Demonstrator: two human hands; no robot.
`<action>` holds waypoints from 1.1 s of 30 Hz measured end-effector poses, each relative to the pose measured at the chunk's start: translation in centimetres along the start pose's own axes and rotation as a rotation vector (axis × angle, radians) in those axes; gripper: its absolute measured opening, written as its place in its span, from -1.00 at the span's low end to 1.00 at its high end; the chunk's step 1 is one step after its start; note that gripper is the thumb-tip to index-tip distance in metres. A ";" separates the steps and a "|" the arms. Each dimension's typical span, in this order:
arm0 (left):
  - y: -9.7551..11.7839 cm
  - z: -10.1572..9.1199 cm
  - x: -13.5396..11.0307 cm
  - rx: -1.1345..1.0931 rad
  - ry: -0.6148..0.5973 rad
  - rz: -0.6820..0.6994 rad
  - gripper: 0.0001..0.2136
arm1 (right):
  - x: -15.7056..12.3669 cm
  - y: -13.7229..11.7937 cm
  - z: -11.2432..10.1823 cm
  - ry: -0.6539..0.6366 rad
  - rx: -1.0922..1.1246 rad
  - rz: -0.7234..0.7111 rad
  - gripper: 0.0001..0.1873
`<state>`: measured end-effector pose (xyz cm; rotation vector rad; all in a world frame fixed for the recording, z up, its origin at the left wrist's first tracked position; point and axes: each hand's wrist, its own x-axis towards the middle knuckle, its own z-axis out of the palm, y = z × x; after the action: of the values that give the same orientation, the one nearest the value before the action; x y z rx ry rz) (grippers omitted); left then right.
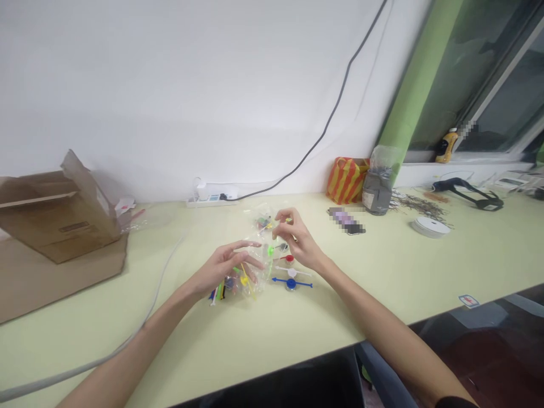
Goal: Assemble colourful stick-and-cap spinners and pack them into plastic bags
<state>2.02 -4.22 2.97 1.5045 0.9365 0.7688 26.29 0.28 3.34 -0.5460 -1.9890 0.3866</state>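
Note:
My left hand [232, 263] reaches over a crumpled clear plastic bag [260, 286], fingers stretched out and apart. Under and beside it show a yellow arrow spinner [244, 280] and several thin coloured arrow pieces [219, 292]. My right hand [296, 237] is raised a little farther back, its fingers curled together at the film; whatever they pinch is too small to make out. Between the hands is a bright green spinner [271, 250]. Below my right hand lie a grey spinner [283, 247], a red spinner [289, 259], a white spinner [292, 272] and a blue arrow spinner [291, 284], in a column.
Behind the hands sits another clear bag of small coloured parts [264, 222]. An open cardboard box [59, 221] stands left, and a grey cable [161, 277] crosses my left forearm. A power strip [212, 199], phone [346, 221], striped bag [346, 180] and white spool [430, 227] lie farther back.

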 end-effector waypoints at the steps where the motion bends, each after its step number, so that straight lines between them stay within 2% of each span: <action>1: 0.0 0.0 0.0 -0.001 0.006 -0.002 -0.47 | 0.0 -0.3 0.0 -0.043 0.021 0.015 -0.69; 4: -0.2 0.1 0.1 -0.005 0.049 0.012 -0.48 | 0.2 -0.9 -0.2 -0.117 0.072 0.042 -0.69; 8: -0.4 -0.1 0.3 -0.055 0.105 0.098 -0.48 | 0.4 -0.9 -0.4 -0.069 0.046 0.075 -0.80; 11: -0.5 -0.2 0.6 -0.098 0.093 0.151 -0.42 | 0.3 -0.5 0.0 0.050 0.029 0.063 -0.86; 15: -0.8 0.1 0.8 -0.117 -0.017 0.179 -0.27 | -0.4 -0.9 1.3 0.292 -0.057 -0.035 -0.91; 17: -0.9 0.5 0.7 -0.088 -0.070 0.165 -0.26 | -1.0 -1.4 2.2 0.373 -0.129 -0.110 -0.87; 19: -0.9 0.8 0.6 -0.043 -0.112 0.123 -0.33 | -1.5 -1.9 3.0 0.386 -0.155 -0.172 -0.79; 22: -0.9 1.3 0.5 -0.006 -0.110 0.072 -0.47 | -1.4 -1.8 3.2 0.339 -0.154 -0.159 -0.59; 24: -0.9 1.4 0.6 -0.015 -0.016 0.086 -0.51 | -1.1 -0.8 2.6 0.324 -0.159 -0.069 -0.49; 26: -0.9 1.3 0.8 -0.029 0.112 0.118 -0.48 | -0.9 1.0 1.7 0.247 -0.217 0.046 -0.49; 30: -0.9 0.4 1.1 -0.059 0.333 0.197 -0.40 | -1.3 5.2 -0.1 -0.202 -0.507 0.256 -0.65; 33: -1.0 -0.2 1.2 -0.091 0.401 0.218 -0.35 | -1.8 7.1 -0.9 -0.402 -0.583 0.389 -0.79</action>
<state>2.26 -3.06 2.00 1.4121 1.0225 1.2886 29.32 5.39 -1.08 -1.3198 -2.3880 0.1453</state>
